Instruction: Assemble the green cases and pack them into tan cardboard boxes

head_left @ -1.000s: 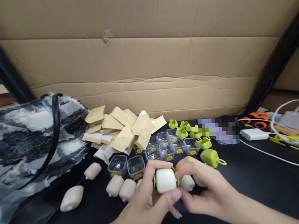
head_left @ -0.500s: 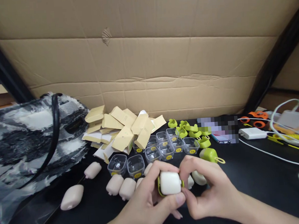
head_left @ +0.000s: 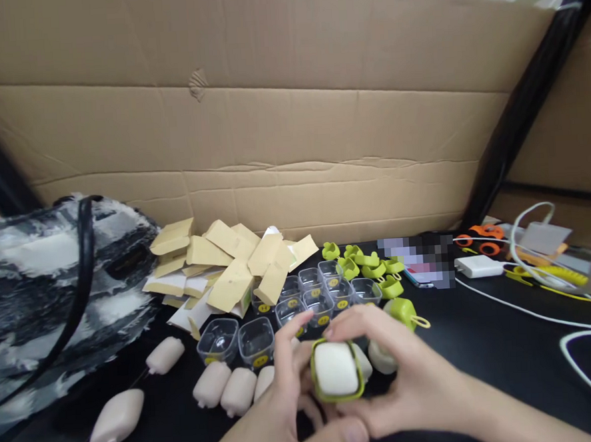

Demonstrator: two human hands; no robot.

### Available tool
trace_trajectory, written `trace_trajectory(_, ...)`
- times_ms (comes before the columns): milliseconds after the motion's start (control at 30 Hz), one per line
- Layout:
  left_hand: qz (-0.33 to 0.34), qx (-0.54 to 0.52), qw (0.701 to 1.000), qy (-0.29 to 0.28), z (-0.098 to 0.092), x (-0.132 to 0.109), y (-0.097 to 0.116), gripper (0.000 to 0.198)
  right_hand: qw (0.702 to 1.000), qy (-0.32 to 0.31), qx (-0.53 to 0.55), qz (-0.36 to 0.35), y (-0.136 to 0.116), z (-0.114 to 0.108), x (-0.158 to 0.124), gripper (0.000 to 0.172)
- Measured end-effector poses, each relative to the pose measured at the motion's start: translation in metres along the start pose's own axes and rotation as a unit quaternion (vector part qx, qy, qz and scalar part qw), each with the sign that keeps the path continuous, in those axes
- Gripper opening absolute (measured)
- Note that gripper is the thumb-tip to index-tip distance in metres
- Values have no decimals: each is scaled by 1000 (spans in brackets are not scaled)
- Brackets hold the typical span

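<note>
In front of me is a small white rounded block (head_left: 336, 369) set inside a green soft cover (head_left: 314, 381), the cover's rim framing the white face. My left hand (head_left: 291, 394) steadies it from the left and below, index finger raised and thumb under it. Fingers and thumb of my right hand (head_left: 392, 368) grip the cover at its top and lower right. Pale blocks of the same shape (head_left: 239, 391) lie just left of my left hand. Behind my right hand rests a block in a green cover with a loop (head_left: 402, 311). Another pale block (head_left: 382, 358) is partly hidden.
Clear plastic cups (head_left: 256, 343) with yellow stickers stand in the middle, flattened cartons (head_left: 229, 278) behind them. Loose green covers (head_left: 373, 266) lie at the back. A phone (head_left: 417, 275), white charger (head_left: 478, 266) and cables are right; a furry black-and-white bag (head_left: 53, 276) is left.
The white block has turned so its rounded face points at me, framed by the green cover. My right hand has moved from its side tab to the cover's edges. The view has shifted.
</note>
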State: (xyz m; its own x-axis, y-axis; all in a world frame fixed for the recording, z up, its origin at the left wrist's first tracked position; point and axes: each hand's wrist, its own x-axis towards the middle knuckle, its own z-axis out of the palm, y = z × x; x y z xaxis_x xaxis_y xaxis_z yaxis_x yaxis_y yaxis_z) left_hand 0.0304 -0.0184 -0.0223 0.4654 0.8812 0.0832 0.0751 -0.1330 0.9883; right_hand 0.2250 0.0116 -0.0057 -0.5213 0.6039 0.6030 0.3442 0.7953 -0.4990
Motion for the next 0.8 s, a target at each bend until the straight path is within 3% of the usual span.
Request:
trace_trajectory(100, 1, 134, 991, 16, -16, 4, 16, 43, 991, 62, -109, 40, 15, -38, 5, 34)
trace_trajectory(167, 12, 248, 969, 13, -30, 6, 30, 15, 969, 82, -218, 78, 30, -69, 5, 27)
trace_trajectory(300, 2, 400, 914, -74, -50, 5, 50, 7, 891, -65, -346, 285, 60, -112, -7, 34)
trace_trajectory(367, -34, 457, 882, -113, -53, 4, 52, 18, 870, -106, -341, 339, 69, -117, -16, 36)
trace_trajectory(433, -70, 494, 858, -120, -54, 5, 51, 31, 869, -132, -315, 357, 74, -115, -21, 32)
trace_trajectory(600, -104, 517, 842, -111, -50, 9, 51, 41, 866, -167, -277, 383, 77, -110, -24, 19)
trace_trajectory(800, -90, 572, 805, -128, -45, 10, 54, 40, 866, -143, -313, 362, 80, -105, -15, 40)
